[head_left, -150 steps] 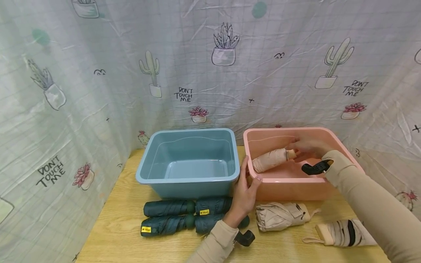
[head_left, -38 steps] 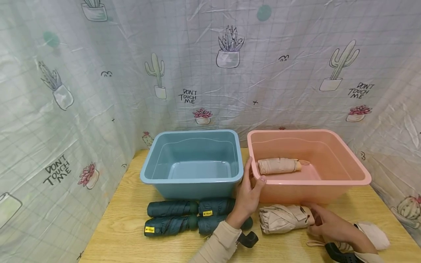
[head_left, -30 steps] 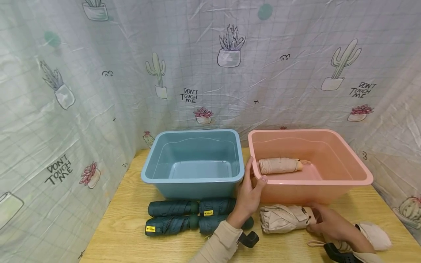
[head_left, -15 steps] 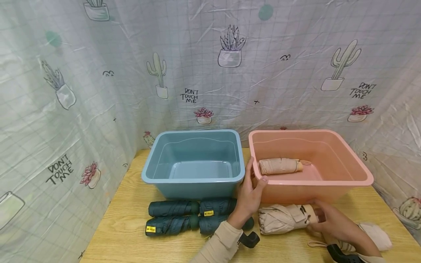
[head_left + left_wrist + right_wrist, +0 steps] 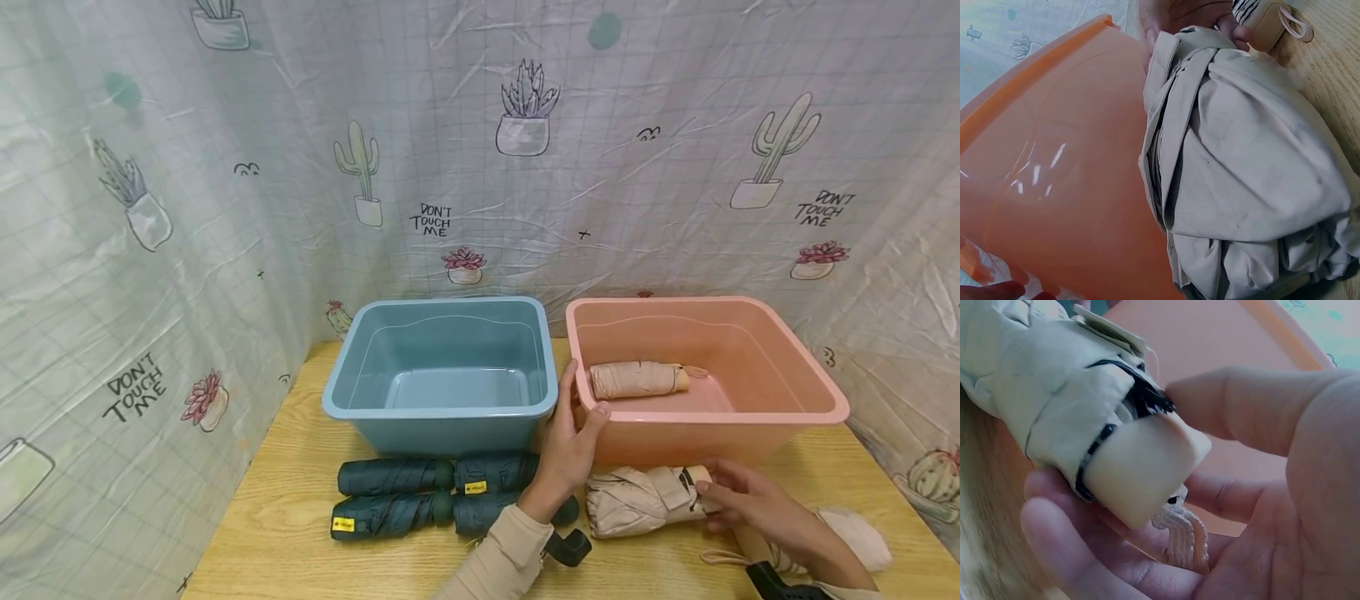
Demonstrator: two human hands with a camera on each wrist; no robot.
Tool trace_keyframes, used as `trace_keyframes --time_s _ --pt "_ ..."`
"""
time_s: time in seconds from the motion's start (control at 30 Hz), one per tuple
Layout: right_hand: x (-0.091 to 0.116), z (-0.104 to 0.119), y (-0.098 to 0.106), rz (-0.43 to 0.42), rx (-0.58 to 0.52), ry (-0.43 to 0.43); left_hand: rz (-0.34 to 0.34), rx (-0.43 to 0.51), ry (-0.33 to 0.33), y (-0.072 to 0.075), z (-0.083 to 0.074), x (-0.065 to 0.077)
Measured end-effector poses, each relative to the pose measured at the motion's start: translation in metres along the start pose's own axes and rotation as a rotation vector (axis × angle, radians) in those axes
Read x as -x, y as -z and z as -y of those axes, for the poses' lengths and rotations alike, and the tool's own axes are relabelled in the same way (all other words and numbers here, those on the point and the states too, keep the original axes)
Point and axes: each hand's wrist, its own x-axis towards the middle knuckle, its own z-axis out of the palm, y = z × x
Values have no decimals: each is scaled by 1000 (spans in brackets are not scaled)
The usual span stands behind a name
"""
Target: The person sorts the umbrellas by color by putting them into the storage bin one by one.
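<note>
My left hand (image 5: 564,454) rests at the near left corner of the pink bin (image 5: 712,417), its thumb against the front rim and its fingers along the side wall. In front of that bin lies a beige folded umbrella (image 5: 637,502). My right hand (image 5: 753,504) holds this umbrella by its handle end. The right wrist view shows the thumb on top of the pale handle (image 5: 1147,465) and the other fingers beneath, beside a wrist strap (image 5: 1188,534). Another beige umbrella (image 5: 637,378) lies inside the pink bin. A further beige umbrella (image 5: 855,537) is partly hidden behind my right hand.
To the left of the pink bin stands a blue bin (image 5: 442,412) with nothing in it. Several dark green folded umbrellas (image 5: 393,515) lie in two rows before it, partly covered by my left forearm. A printed curtain (image 5: 465,167) hangs behind the wooden table (image 5: 277,500).
My right hand has left the umbrella in the pink bin and moved to the one in front. Over the last second its thumb has come on top of the handle, and the umbrella has turned slightly.
</note>
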Motion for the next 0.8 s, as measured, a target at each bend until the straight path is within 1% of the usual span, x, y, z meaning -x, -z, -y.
trace_keyframes --time_s 0.27,0.5,0.67,0.8 --pt "2 -6 3 75 -88 55 -3 7 6 0 -1 0" --pt "2 -7 6 132 -143 52 -15 -6 2 1 -2 0" --pt "0 -8 6 147 -202 57 -11 -14 -5 1 -2 0" --pt "0 -9 6 142 -224 63 -4 -6 -5 1 -2 0"
